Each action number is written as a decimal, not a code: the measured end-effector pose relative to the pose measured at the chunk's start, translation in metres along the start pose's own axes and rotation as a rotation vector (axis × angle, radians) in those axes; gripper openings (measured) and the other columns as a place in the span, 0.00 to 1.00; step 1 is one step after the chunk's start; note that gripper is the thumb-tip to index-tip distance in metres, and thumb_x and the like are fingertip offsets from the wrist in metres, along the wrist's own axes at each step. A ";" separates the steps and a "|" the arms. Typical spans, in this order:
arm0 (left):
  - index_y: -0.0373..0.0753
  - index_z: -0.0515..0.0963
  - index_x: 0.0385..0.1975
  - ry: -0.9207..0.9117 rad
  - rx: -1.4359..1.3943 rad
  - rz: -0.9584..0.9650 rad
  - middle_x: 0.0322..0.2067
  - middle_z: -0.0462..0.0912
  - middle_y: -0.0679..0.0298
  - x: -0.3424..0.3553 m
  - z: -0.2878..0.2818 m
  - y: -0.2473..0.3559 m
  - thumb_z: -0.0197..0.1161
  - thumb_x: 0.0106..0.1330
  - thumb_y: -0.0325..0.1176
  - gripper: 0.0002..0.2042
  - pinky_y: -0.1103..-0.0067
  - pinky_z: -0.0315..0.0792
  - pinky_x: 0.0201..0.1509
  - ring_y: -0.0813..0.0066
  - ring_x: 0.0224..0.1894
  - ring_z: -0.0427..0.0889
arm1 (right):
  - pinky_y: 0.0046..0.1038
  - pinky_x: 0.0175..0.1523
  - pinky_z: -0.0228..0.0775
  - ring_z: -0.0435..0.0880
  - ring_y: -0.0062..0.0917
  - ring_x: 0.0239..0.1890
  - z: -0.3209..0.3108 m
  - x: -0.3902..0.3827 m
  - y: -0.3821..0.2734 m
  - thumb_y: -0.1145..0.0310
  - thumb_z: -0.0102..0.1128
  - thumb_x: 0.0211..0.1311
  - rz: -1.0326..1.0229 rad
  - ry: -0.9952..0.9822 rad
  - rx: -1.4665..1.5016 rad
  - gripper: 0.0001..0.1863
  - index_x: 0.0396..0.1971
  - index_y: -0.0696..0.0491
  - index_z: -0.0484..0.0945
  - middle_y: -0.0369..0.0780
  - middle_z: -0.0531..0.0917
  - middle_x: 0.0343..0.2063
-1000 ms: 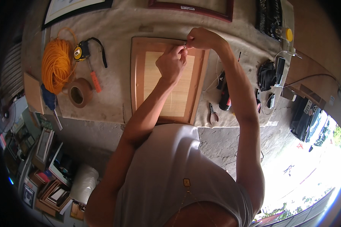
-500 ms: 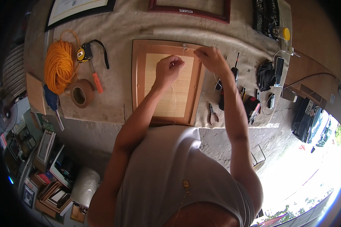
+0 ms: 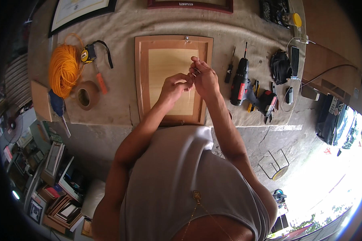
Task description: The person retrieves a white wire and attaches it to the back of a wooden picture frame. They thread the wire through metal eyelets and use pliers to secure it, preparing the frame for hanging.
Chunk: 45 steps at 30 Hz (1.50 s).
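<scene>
Risk: thin wire (image 3: 189, 90) pinched tight in both hands' grip, left hand (image 3: 173, 86) and right hand (image 3: 204, 77), could slip loose over wooden frame (image 3: 171, 78) at frame centre.

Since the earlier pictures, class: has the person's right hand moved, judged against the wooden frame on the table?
Yes. The right hand has come down from the wooden frame's top edge toward its middle, and now meets the left hand over the pale panel.
</scene>
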State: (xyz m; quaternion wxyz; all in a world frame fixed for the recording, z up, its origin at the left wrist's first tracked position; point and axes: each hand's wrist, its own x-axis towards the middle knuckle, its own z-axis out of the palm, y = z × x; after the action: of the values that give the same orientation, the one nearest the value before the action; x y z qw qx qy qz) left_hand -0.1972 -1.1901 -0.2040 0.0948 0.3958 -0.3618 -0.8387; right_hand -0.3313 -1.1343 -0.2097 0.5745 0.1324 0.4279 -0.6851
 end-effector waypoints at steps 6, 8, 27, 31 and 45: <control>0.37 0.80 0.34 0.125 0.037 -0.111 0.29 0.82 0.66 -0.009 0.009 0.006 0.62 0.65 0.29 0.04 0.79 0.76 0.35 0.79 0.31 0.81 | 0.20 0.39 0.66 0.73 0.18 0.34 -0.004 -0.008 0.011 0.77 0.50 0.67 -0.023 0.022 -0.004 0.14 0.51 0.61 0.74 0.34 0.77 0.32; 0.37 0.80 0.34 0.155 0.064 -0.146 0.29 0.82 0.67 -0.011 0.013 0.009 0.62 0.65 0.29 0.04 0.79 0.76 0.34 0.79 0.31 0.81 | 0.20 0.38 0.66 0.73 0.18 0.34 -0.003 -0.014 0.012 0.77 0.50 0.67 -0.027 0.051 -0.033 0.16 0.53 0.62 0.74 0.34 0.78 0.32; 0.35 0.80 0.33 0.124 -0.019 -0.107 0.32 0.84 0.63 -0.018 0.006 0.007 0.62 0.66 0.29 0.04 0.78 0.78 0.40 0.75 0.34 0.83 | 0.22 0.39 0.75 0.82 0.22 0.31 -0.029 -0.046 0.013 0.77 0.59 0.63 -0.153 -0.122 -0.396 0.13 0.46 0.66 0.77 0.41 0.84 0.32; 0.32 0.81 0.31 0.135 0.135 0.035 0.27 0.84 0.62 -0.016 0.004 -0.001 0.65 0.63 0.25 0.03 0.83 0.77 0.34 0.79 0.28 0.82 | 0.25 0.39 0.77 0.84 0.26 0.31 -0.034 -0.045 0.008 0.76 0.56 0.66 -0.064 -0.159 -0.293 0.12 0.46 0.67 0.76 0.45 0.84 0.31; 0.31 0.82 0.30 0.104 0.280 -0.097 0.27 0.84 0.59 -0.017 -0.005 0.020 0.68 0.59 0.24 0.04 0.81 0.80 0.32 0.75 0.26 0.83 | 0.23 0.30 0.73 0.80 0.21 0.25 -0.034 -0.017 -0.009 0.71 0.61 0.63 0.140 -0.355 -0.544 0.10 0.35 0.64 0.79 0.40 0.82 0.27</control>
State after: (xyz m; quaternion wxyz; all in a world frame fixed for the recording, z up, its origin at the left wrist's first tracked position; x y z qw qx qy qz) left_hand -0.1845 -1.1992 -0.1826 0.0168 0.4648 -0.4502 -0.7622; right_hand -0.3448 -1.0977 -0.2150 0.6999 -0.1184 0.4783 -0.5170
